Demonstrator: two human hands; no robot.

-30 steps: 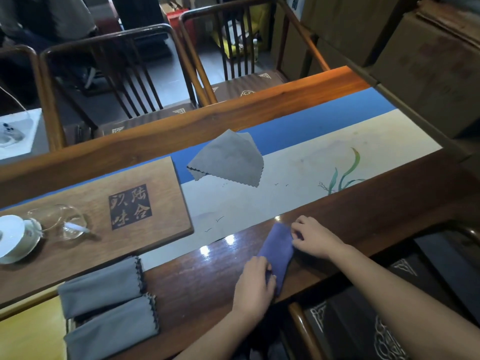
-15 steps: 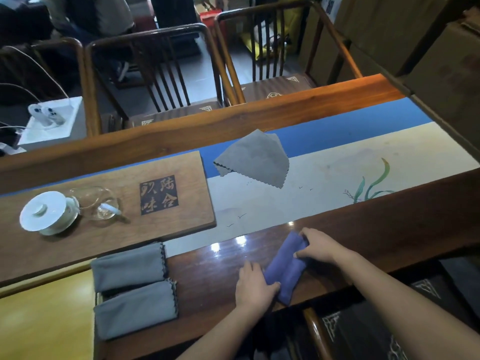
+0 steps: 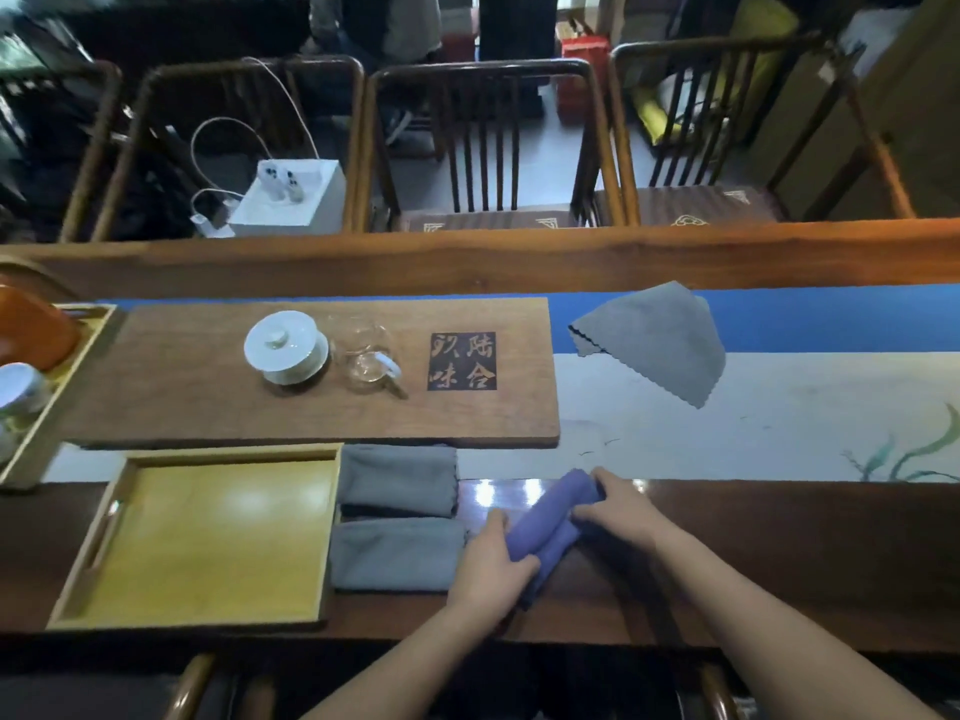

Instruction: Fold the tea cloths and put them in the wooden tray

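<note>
A folded purple tea cloth (image 3: 545, 527) lies slantwise on the dark glossy wooden table (image 3: 753, 553), gripped at both ends. The left hand (image 3: 493, 563) curls its fingers around the near end; the right hand (image 3: 618, 511) holds the far end, fingers bent over it. Just to the left, two folded grey cloths (image 3: 400, 517) lie side by side against the right edge of a shallow light yellow wooden tray (image 3: 197, 537). An unfolded grey cloth (image 3: 660, 340) lies well apart on the blue and cream table runner (image 3: 805, 407).

Purple cloth (image 3: 545, 527) — both hands gripping
</note>
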